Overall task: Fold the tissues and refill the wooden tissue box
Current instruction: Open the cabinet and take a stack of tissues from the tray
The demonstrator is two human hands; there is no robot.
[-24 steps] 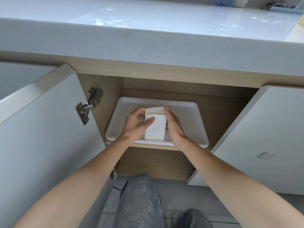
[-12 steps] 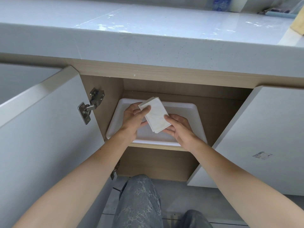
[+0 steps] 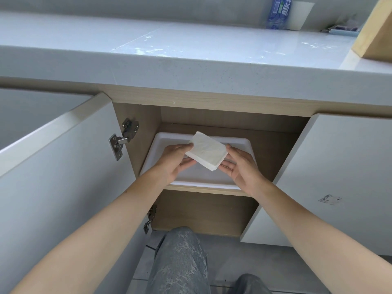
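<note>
A small stack of folded white tissues (image 3: 206, 150) lies flat and tilted, held above a white plastic tray (image 3: 239, 143) on the cupboard shelf. My left hand (image 3: 172, 161) grips the stack's left side, thumb on top. My right hand (image 3: 240, 166) holds its right lower corner with the fingers spread under it. A wooden box (image 3: 375, 32) stands on the counter at the far right, cut off by the frame edge.
Both white cupboard doors stand open, the left door (image 3: 53, 166) and the right door (image 3: 339, 177) flanking my arms. The grey countertop (image 3: 191, 49) overhangs the cupboard. A blue bottle (image 3: 279, 11) stands at the back. My knees show at the bottom.
The tissue stack has been lifted out of the tray and turned from upright on its edge to flat. My right hand has shifted from its side to under its right corner.
</note>
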